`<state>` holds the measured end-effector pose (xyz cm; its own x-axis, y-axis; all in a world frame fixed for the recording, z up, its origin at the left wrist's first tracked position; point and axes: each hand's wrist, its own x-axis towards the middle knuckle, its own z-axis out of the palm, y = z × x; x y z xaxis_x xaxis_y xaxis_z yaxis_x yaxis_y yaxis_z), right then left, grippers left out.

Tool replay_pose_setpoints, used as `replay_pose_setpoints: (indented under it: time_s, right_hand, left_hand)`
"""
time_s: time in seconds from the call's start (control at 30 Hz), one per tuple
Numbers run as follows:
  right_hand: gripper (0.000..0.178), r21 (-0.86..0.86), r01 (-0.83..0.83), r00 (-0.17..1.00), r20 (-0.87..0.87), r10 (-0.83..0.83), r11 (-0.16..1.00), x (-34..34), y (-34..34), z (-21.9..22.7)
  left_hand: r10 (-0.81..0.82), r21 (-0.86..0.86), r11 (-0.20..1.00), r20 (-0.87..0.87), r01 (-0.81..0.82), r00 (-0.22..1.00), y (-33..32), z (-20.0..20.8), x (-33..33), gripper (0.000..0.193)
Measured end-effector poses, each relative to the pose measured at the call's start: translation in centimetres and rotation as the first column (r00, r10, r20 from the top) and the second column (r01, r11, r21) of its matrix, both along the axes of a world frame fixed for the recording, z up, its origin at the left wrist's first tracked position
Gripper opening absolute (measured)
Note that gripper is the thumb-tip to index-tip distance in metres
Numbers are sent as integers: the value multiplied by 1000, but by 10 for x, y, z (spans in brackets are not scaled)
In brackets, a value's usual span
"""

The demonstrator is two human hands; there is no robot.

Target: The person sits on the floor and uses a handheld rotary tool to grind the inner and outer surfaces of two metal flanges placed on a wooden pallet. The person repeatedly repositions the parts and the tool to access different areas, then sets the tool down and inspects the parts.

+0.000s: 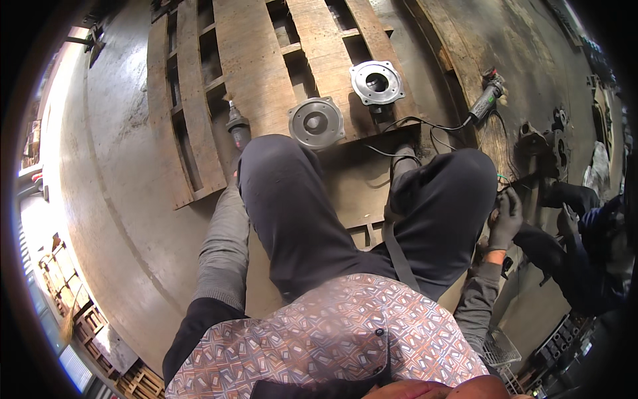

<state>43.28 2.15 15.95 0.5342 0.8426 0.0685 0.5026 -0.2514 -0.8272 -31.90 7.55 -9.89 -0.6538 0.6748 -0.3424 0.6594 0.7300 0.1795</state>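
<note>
My left forearm (pixel 226 233), in a grey sleeve, runs down beside my left knee, and the knee hides the hand. Just past that knee a handheld power tool with a narrow tip (pixel 237 125) points toward the pallet; its rear end is hidden, and whether my left hand holds it does not show. Beside my right knee my right hand (pixel 508 219), in a grey glove, has its fingers curled around something dark that I cannot make out. Ahead of my knees are two round metal flanges with eared corners: a duller one (pixel 299 128) and a shinier one (pixel 392 95).
A wooden pallet (pixel 249 46) lies ahead with gaps between its boards. At right a corded grinder (pixel 486 101) rests on a wooden board, its black cable (pixel 435 124) trailing toward my right foot. Metal castings (pixel 558 143) stand farther right, near another person (pixel 571 259).
</note>
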Motion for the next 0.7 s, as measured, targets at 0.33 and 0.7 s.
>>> replay_pose_setpoints:
  time_s: [0.33, 0.7]
  right_hand:
    - [32, 319, -542, 836, 106, 538, 778, -173, 148, 142]
    - [46, 413, -743, 611, 95, 786, 527, -269, 229, 102]
  left_hand:
    - [-340, 553, 813, 704, -181, 623, 81, 215, -4, 34]
    - [-674, 682, 731, 719, 10, 168, 143, 405, 227, 44]
